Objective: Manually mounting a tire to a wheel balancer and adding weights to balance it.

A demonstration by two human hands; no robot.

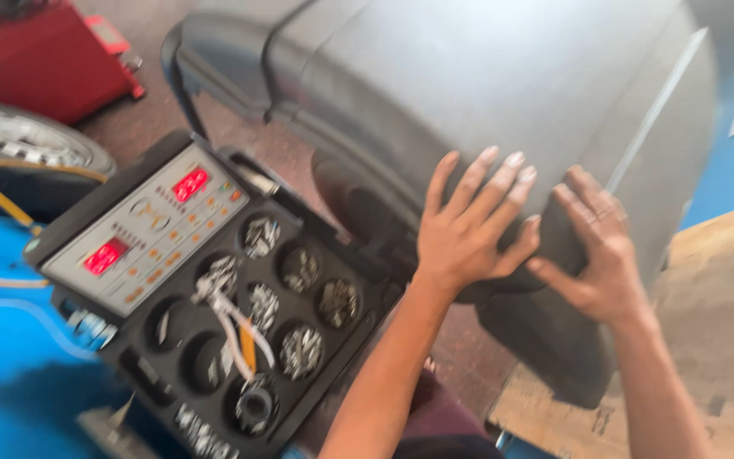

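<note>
A large grey plastic hood (pixel 486 93) of a wheel machine fills the upper middle of the head view. My left hand (pixel 469 225) lies flat on its lower edge with the fingers spread. My right hand (pixel 601 246) grips the same edge just to the right, fingers curled over the rim. The frame is blurred by motion.
To the left is a black tray (pixel 358 340) with round pockets holding small metal weights, and pliers (pixel 231 319) lying across it. A grey control panel (pixel 142 229) with red displays sits beside it. A tyre (pixel 19 144) and a red cabinet (pixel 44 55) stand at the far left.
</note>
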